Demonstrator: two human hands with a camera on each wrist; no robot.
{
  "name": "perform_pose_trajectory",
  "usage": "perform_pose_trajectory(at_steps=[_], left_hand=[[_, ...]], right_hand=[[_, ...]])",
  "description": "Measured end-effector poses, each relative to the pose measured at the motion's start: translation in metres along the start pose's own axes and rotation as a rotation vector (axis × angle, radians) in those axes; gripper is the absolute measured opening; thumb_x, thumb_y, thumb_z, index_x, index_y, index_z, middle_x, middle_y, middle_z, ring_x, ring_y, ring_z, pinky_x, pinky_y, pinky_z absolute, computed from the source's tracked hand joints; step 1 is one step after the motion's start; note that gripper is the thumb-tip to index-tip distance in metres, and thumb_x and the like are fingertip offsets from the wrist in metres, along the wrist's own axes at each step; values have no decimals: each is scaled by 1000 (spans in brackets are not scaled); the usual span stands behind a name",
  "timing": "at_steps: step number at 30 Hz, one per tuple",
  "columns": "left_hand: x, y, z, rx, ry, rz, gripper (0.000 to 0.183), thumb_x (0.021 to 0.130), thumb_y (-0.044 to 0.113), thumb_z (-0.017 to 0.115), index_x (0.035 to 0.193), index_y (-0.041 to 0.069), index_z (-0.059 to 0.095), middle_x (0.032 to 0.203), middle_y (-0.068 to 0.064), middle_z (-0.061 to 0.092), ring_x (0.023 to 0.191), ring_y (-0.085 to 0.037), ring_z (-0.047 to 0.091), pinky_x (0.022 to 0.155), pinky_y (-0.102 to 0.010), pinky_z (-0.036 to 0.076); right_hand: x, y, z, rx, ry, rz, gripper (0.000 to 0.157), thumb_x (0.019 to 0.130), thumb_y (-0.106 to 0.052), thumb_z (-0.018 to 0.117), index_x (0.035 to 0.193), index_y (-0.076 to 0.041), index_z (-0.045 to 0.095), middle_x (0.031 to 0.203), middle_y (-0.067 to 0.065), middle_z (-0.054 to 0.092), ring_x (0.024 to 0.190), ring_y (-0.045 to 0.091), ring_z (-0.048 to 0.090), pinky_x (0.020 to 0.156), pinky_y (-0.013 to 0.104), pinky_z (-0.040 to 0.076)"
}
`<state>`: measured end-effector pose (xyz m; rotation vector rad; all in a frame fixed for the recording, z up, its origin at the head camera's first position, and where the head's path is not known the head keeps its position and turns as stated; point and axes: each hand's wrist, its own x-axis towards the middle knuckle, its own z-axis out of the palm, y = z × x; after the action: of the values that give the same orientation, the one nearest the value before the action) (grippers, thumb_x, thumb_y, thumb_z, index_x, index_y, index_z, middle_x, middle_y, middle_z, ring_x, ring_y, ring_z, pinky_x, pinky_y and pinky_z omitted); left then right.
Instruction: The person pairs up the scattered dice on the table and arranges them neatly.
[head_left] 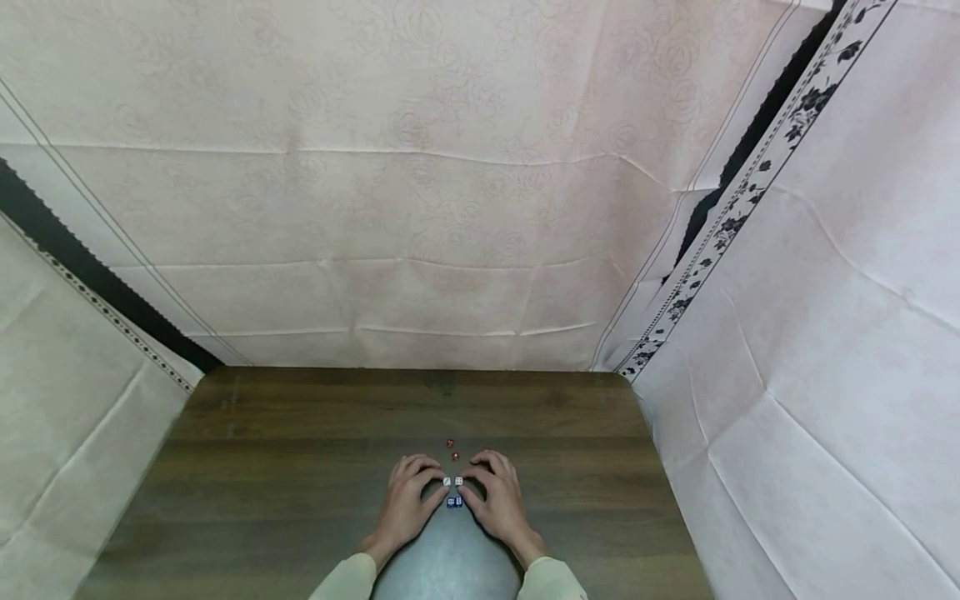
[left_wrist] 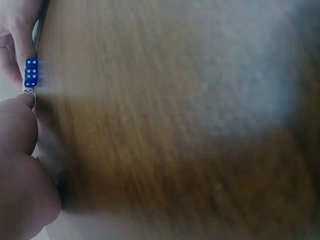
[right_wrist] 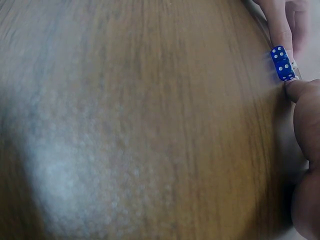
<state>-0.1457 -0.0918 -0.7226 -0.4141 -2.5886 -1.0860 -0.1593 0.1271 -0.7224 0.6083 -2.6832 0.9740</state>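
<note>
My left hand (head_left: 407,502) pinches a white die (head_left: 447,482) between thumb and index fingertip. Just across a narrow gap, the right hand (head_left: 498,501) has thumb and index finger at a second white die (head_left: 459,482), pinching it in the same way. Nearer to me, two blue dice (head_left: 454,502) with white pips sit side by side on the wooden table. These blue dice (left_wrist: 31,72) hide part of the white ones in the left wrist view, and in the right wrist view the blue pair (right_wrist: 282,63) does likewise.
Beyond the fingertips lie two red dice, one farther off (head_left: 450,443) and one closer (head_left: 455,456). The brown table (head_left: 300,467) ends at a pale patterned cloth (head_left: 420,275) behind it. More white cloth hangs at the left and right sides.
</note>
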Motion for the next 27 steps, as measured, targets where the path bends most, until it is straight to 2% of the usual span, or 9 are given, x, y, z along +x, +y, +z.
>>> perform_pose_trajectory(at_steps=[5, 13, 19, 22, 24, 27], left_hand=[[0, 3, 0, 20, -22, -17, 16, 91, 18, 97, 103, 16, 86, 122, -4, 79, 131, -36, 67, 123, -78, 40], [1, 5, 3, 22, -26, -27, 16, 92, 19, 96, 104, 17, 86, 123, -4, 78, 133, -38, 66, 124, -80, 37], [-1, -5, 9, 7, 13, 19, 16, 92, 23, 95, 104, 20, 86, 122, -2, 78, 130, -38, 66, 120, -81, 38], [-1, -10, 12, -26, 11, 13, 16, 94, 27, 93, 106, 21, 86, 123, -2, 78, 131, -39, 66, 122, -81, 36], [-1, -7, 10, -16, -7, -8, 16, 94, 27, 93, 106, 20, 86, 124, -2, 78, 132, -38, 65, 124, -80, 35], [0, -2, 7, 16, -7, 0, 16, 93, 24, 95, 105, 20, 86, 122, -1, 78, 131, -37, 66, 122, -77, 38]], right_hand=[[-1, 2, 1, -7, 18, -19, 13, 100, -26, 90, 112, -23, 86, 134, 3, 72, 138, 31, 61, 116, 64, 48], [-1, 0, -1, 16, -6, 9, 13, 100, -27, 89, 113, -24, 85, 136, 2, 72, 142, 30, 60, 120, 64, 47], [-1, 0, -1, 30, -13, 23, 13, 100, -27, 89, 113, -25, 85, 137, 0, 71, 143, 30, 59, 121, 64, 46], [-1, 0, -1, 26, -15, 26, 13, 101, -27, 88, 113, -26, 85, 137, 0, 71, 143, 29, 59, 121, 64, 46], [0, 0, -1, 25, -16, 26, 13, 101, -28, 88, 114, -26, 85, 137, 0, 71, 143, 29, 59, 121, 64, 46], [-1, 0, -1, 29, -14, 24, 13, 101, -27, 88, 113, -25, 85, 137, 1, 71, 143, 30, 59, 121, 64, 46]])
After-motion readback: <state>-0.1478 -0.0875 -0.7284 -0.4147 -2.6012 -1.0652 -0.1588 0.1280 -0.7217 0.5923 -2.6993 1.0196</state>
